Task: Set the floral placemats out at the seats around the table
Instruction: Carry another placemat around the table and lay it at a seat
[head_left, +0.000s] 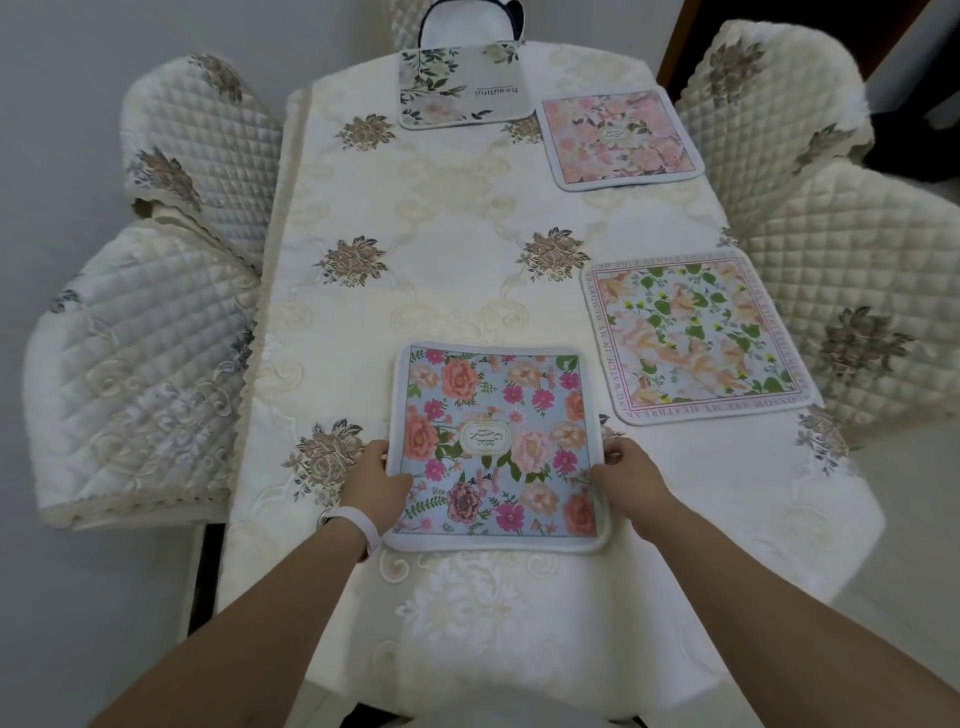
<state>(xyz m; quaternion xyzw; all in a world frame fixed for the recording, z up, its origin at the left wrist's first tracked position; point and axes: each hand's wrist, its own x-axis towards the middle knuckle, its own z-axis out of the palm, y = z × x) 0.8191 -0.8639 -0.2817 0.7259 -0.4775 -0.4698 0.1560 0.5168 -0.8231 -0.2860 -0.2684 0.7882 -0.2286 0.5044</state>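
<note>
A blue placemat with pink and orange flowers lies flat near the front end of the table. My left hand pinches its left edge and my right hand pinches its right edge. A white placemat with green leaves lies at the near right seat. A pink floral placemat lies at the far right seat. A grey placemat with dark leaves lies at the far end.
A cream embroidered tablecloth covers the table. Quilted chairs stand on both sides: two at the left and two at the right. Another chair stands at the far end.
</note>
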